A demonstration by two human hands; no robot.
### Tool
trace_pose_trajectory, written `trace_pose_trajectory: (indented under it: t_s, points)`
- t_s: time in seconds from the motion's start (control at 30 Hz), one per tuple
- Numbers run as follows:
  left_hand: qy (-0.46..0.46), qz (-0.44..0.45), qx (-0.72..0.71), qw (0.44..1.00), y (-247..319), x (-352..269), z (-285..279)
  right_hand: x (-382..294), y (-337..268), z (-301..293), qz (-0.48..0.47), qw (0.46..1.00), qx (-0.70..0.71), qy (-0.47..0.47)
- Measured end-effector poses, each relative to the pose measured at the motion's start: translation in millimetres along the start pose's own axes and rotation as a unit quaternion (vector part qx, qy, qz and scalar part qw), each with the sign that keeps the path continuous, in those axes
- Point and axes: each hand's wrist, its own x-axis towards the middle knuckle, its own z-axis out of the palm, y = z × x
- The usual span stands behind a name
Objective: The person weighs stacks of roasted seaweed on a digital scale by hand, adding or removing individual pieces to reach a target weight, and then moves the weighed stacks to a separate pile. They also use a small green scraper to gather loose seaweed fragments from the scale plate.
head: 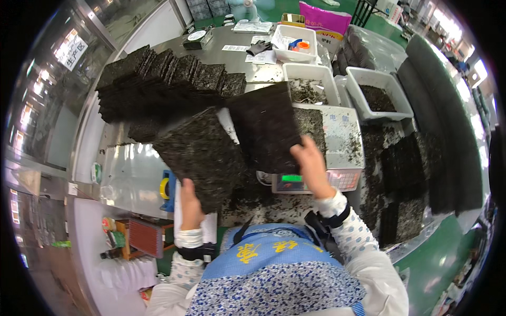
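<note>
My left hand (191,205) grips the lower left edge of a dark, rough sheet of dried seaweed (203,158), tilted in front of me. My right hand (312,164) holds the right edge of another dark seaweed sheet (265,126), just right of the first. Whether each is one sheet or a thin stack, I cannot tell. Behind my right hand stands a white electronic scale (342,134) with a lit green display, and seaweed lies on its plate. Piles of seaweed sheets (158,94) fan out at the upper left.
White plastic bins with dark scraps (290,71) (379,114) stand beyond and right of the scale. A blue tape dispenser (168,191) is near my left hand. More seaweed sheets (403,170) lie at the right. A black glove (259,47) rests on the far table.
</note>
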Motion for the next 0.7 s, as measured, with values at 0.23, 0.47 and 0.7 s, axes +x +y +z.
trace_pose_trajectory:
  t_s: [0.23,0.47,0.7]
  points:
    - [-0.037,-0.063,-0.311,0.947,23,-4,-26,58,38,-89,0.091,0.988,0.069,-0.105]
    - [-0.005,-0.111,-0.289,0.951,16,-7,-13,93,89,-116,-0.161,0.905,-0.367,-0.144]
    - [-0.101,-0.076,-0.288,0.949,2,-24,9,9,-24,39,-0.134,0.972,-0.189,-0.035]
